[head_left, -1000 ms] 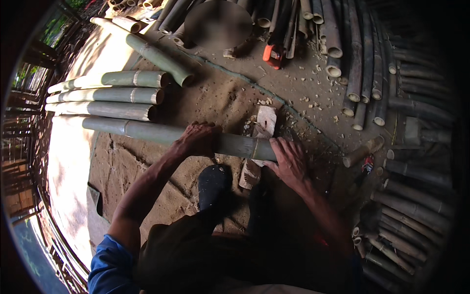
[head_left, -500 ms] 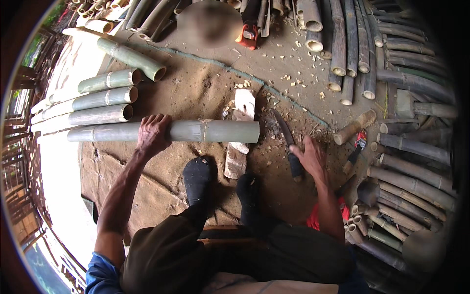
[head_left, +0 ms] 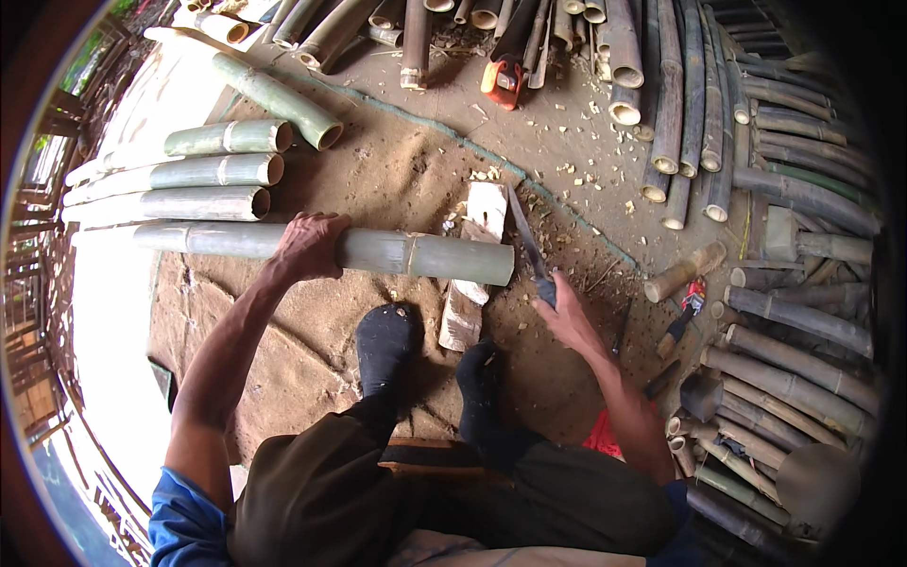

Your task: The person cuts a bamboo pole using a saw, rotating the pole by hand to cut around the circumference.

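Observation:
My left hand point(head_left: 310, 248) is wrapped round a thick green bamboo pole point(head_left: 378, 253), which lies crosswise in front of me. Its right end rests over a pale wooden block point(head_left: 462, 315) on the ground cloth. In my right hand point(head_left: 565, 310) is the dark handle of a knife point(head_left: 527, 230). The long blade points up and away, just right of the pole's cut end, and appears apart from it. My two feet in dark socks point(head_left: 388, 345) stand on the near side of the pole.
Cut bamboo lengths point(head_left: 225, 171) lie at the left. Several stacked bamboo poles point(head_left: 803, 369) line the right side, with more poles point(head_left: 666, 94) at the back. An orange-handled saw point(head_left: 502, 83) lies at the far side, and a red-and-black tool point(head_left: 682, 317) at the right. Wood chips litter the brown cloth point(head_left: 397, 156).
My right hand has closed on the knife handle and lifted it from the ground, with the blade now nearer the pole's end. The view has shifted slightly.

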Motion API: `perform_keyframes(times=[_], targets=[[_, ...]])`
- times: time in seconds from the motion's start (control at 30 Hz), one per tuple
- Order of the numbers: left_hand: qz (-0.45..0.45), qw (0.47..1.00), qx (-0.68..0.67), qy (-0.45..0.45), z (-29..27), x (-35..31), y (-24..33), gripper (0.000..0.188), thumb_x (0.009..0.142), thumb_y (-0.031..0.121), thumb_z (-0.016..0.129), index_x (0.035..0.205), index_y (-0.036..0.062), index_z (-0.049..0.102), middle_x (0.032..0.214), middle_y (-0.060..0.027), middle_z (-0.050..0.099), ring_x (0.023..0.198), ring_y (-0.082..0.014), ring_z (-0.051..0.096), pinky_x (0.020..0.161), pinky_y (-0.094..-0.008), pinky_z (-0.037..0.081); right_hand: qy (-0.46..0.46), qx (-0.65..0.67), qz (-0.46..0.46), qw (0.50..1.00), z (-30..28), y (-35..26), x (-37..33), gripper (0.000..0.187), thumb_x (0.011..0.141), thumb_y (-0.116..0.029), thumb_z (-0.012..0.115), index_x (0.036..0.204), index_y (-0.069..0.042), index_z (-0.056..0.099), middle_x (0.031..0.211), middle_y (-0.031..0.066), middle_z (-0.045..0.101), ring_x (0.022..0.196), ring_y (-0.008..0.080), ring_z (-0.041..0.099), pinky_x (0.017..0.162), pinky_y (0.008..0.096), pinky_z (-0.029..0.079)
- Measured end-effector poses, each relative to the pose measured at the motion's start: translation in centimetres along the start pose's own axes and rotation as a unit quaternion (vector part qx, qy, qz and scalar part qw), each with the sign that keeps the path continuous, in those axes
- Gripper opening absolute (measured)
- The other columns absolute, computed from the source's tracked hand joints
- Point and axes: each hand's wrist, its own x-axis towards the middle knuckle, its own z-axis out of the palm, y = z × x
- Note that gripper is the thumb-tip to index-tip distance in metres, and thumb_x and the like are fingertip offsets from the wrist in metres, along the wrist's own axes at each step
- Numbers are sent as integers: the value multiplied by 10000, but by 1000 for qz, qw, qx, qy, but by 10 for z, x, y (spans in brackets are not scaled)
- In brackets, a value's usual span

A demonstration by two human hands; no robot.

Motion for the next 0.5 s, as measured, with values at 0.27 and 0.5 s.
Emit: perform_keyframes(times=[0.27, 0.5], targets=[[0, 997, -26, -72, -9, 11, -3, 834, 509, 287, 1004, 1274, 119, 718, 1083, -113, 785, 1035, -347, 758, 891, -469, 595, 8, -125, -123, 984, -20, -28, -16, 494, 1024, -261, 747, 1385, 0, 534, 1055, 237, 668, 1002, 386, 697, 897, 480, 546], [-17, 994, -20, -102, -12, 13, -1, 727, 522, 255, 974, 1198, 137, 737, 1021, -96, 794, 970, -320, 775, 847, -473, 613, -11, -254, -181, 950, -41, -91, -31, 591, 1015, -251, 766, 1468, 32, 511, 1173, 302, 727, 970, 448, 769, 773, 497, 627]])
